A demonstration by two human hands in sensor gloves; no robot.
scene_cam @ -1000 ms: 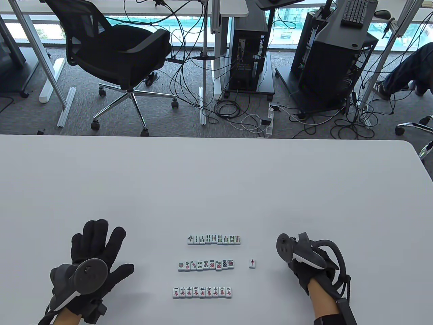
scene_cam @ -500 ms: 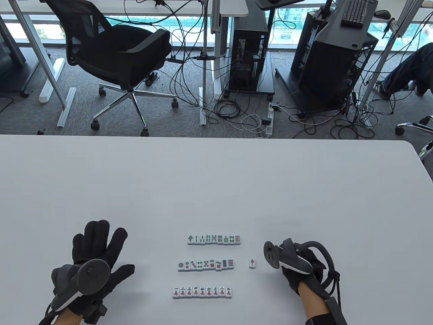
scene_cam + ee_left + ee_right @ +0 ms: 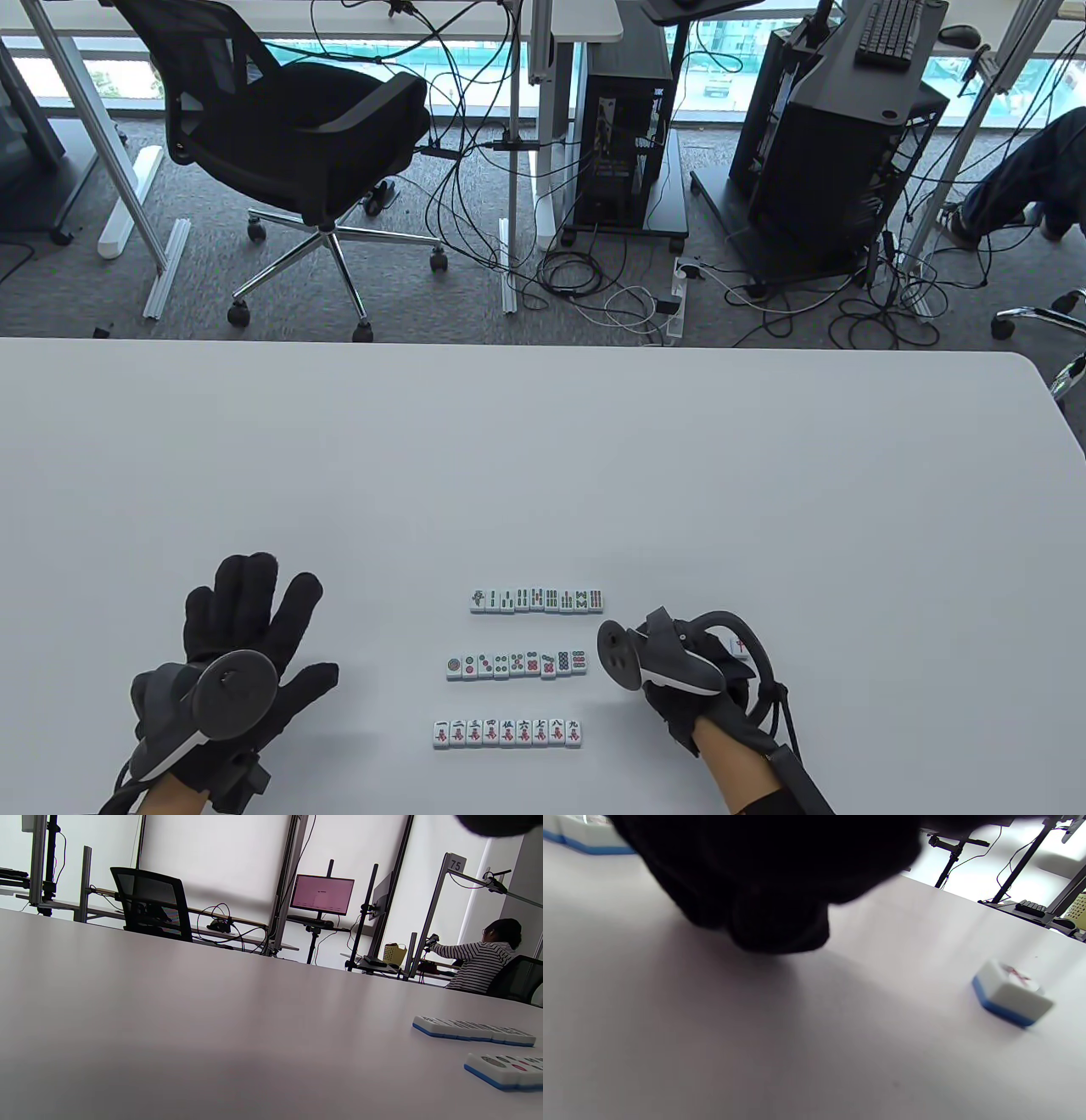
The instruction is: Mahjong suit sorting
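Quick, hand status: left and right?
Left hand: open, flat on the table, fingers spread, holding nothing.
Right hand: cannot tell, its grip is hidden under the tracker; the loose tile lies apart from it.

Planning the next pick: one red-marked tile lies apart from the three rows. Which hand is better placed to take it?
Right. The lone tile lies close beside the right hand; the left hand rests flat beyond the three rows, across the table from it.
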